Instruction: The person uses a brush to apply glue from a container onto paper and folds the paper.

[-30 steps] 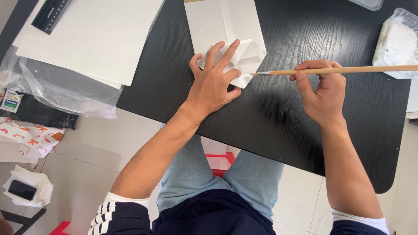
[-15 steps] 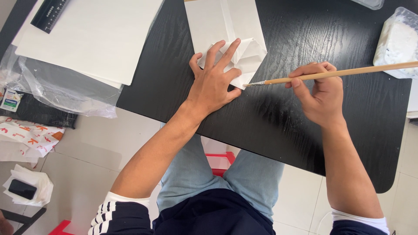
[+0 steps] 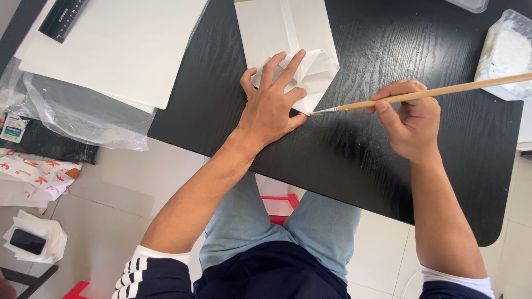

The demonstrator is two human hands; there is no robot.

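White folded paper (image 3: 288, 39) lies mid-table under the flat, open left hand (image 3: 271, 105). Right hand (image 3: 413, 124) pinches a wooden brush (image 3: 421, 94), tip at the paper's edge. Bare black table (image 3: 354, 155) below; plastic tub (image 3: 507, 55) right.

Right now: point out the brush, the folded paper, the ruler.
brush (image 3: 399, 98), head view, wooden handle.
folded paper (image 3: 266, 27), head view, flat upper panel.
ruler (image 3: 62, 17), head view, middle of black blade.
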